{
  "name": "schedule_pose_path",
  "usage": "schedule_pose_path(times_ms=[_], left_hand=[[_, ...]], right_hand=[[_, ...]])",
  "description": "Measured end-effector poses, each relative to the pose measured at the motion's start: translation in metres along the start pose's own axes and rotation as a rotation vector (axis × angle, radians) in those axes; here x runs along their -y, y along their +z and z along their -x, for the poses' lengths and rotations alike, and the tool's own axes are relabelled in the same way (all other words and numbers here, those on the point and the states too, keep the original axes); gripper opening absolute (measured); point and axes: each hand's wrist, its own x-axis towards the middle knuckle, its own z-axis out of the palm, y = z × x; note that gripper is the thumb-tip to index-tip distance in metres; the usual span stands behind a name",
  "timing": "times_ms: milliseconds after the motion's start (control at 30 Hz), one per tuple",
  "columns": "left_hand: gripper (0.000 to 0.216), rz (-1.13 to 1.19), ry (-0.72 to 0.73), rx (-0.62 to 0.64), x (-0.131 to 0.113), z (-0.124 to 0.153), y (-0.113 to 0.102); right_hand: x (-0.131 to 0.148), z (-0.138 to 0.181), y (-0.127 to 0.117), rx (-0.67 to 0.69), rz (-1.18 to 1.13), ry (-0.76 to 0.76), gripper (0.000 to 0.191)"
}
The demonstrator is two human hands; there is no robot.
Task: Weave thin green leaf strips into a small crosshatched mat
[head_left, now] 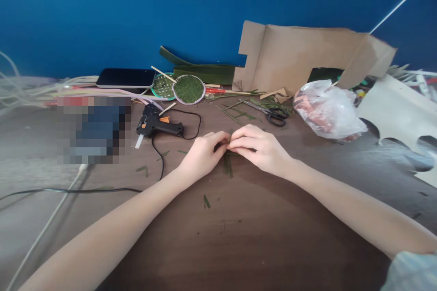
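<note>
My left hand (207,153) and my right hand (256,149) meet over the middle of the table, fingertips pinched together. Between and just below them hang green leaf strips (227,166); the fingers hide most of what is gripped. Short cut pieces of leaf (206,201) lie on the tabletop nearer to me. Left of my hands rests a black glue gun (160,125) with a white glue stick poking out. Behind my right hand are scissors (276,115) with black handles, among leaf scraps.
Two round leaf-filled discs (189,89), a dark tablet-like device (125,78) and long leaves (208,74) sit along the blue wall. A cardboard piece (290,57) stands behind a plastic bag (329,109). Black cable (102,190) and white cable (51,223) cross the left side.
</note>
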Motion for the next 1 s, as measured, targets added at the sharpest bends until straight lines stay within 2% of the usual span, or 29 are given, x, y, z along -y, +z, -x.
schedule_pose_path(times_ms=[433,600,867,1000], left_hand=[[0.016,0.003,-0.005,-0.001,-0.0010,-0.0002,-0.0004],[0.022,0.004,0.005,-0.006,-0.0031,0.0011,-0.0003],[0.013,-0.022,-0.010,0.009,-0.0033,0.0005,0.0013],[0.017,-0.034,-0.006,-0.002,-0.0030,0.0009,0.0021]], right_hand=[[-0.0021,0.0004,0.0047,-0.050,-0.108,-0.014,0.010],[-0.0002,-0.0005,0.0038,-0.090,-0.080,0.048,0.008],[0.0035,0.0027,0.0092,-0.145,-0.071,0.129,0.003],[0.0045,0.0027,0.0074,-0.143,-0.108,0.191,0.002]])
